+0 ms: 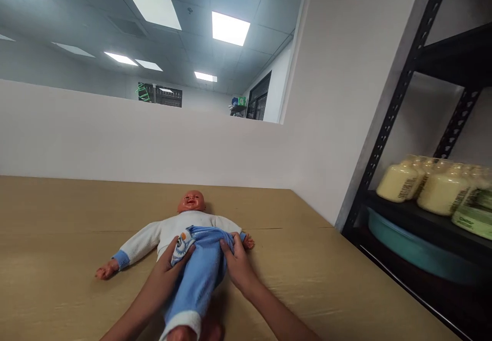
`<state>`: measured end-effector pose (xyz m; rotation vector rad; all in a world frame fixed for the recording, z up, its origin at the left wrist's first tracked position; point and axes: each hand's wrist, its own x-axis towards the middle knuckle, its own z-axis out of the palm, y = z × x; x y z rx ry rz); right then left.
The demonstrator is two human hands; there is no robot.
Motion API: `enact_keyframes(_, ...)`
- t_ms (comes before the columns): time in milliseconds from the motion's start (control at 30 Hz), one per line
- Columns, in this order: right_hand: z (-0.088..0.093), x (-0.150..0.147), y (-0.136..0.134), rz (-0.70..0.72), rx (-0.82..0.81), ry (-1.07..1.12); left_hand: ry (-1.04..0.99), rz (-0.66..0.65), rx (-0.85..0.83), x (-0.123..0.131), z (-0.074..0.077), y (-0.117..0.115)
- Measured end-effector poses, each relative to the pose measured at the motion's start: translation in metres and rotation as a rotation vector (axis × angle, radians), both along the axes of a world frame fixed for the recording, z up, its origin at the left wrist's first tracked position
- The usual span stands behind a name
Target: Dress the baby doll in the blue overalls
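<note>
A baby doll (pixel 191 201) lies on its back on the tan table (pixel 69 207), head away from me, arms spread. It wears a white top (pixel 169 229) with blue cuffs and blue trousers (pixel 202 272) with white leg cuffs. My left hand (pixel 171 258) grips the waistband of the trousers on the doll's left side, fingers curled into the fabric. My right hand (pixel 236 260) grips the waistband on the other side, close to the doll's small hand (pixel 248 241).
A white partition wall (pixel 115 136) runs behind the table. At the right stands a black metal shelf rack (pixel 388 125) holding several jars of pale yellow stuff (pixel 400 181), a green packet (pixel 474 217) and a teal basin (pixel 415 248) below.
</note>
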<state>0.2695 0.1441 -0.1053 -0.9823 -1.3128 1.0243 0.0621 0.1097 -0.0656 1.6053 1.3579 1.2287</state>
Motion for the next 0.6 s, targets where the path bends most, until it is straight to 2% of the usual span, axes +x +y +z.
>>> enact_keyframes(167, -0.006, -0.018, 0.023, 0.029, -0.096, 0.028, 0.193, -0.017, 0.086, 0.002, -0.001, 0.011)
enact_keyframes(267, -0.010, -0.025, 0.030, 0.045, -0.111, 0.039, 0.462, 0.009, 0.167, 0.000, 0.007, 0.004)
enact_keyframes(333, -0.014, -0.024, 0.034, 0.002, -0.092, 0.031, 0.652, 0.030, 0.244, -0.001, 0.011, 0.002)
enact_keyframes(400, -0.019, -0.022, 0.039, -0.063, -0.068, 0.020, 0.772, 0.044, 0.226, -0.002, 0.013, 0.004)
enact_keyframes(500, -0.027, -0.019, 0.047, -0.102, -0.046, 0.026, 0.809, 0.051, 0.112, 0.001, 0.014, 0.015)
enact_keyframes(600, -0.032, -0.019, 0.053, -0.044, -0.031, 0.055, 0.794, 0.024, 0.107, 0.006, 0.016, 0.025)
